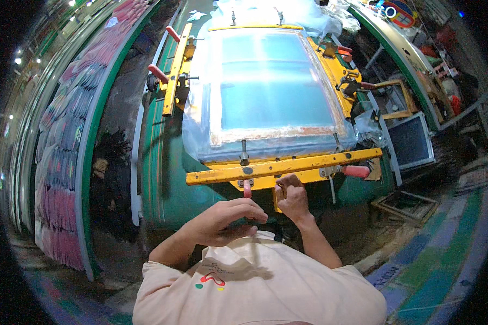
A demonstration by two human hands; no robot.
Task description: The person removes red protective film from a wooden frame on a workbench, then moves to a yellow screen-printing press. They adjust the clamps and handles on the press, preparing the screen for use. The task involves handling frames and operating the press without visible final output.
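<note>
A framed screen [276, 105] with a blue-green mesh lies flat in front of me, with clear plastic film under and around it. Yellow metal bars with clamps hold it on its sides. Across the near side runs a long yellow bar [303, 164] with a bolt standing on it. My left hand [228, 221] is just below the red-handled clamp [247, 188], fingers curved and thumb apart, with nothing seen in it. Close under the bar, my right hand [293, 201] is closed beside a yellow upright piece [277, 201]; what its fingers hold is hidden.
The green table [162, 189] runs beneath the clamped screen. On the left, a long rack [65, 162] carries pink and grey fabric pieces. To the right stand a dark mesh frame [412, 142] and wooden frames [406, 206]. Another red-handled clamp [357, 171] sits near the bar's right end.
</note>
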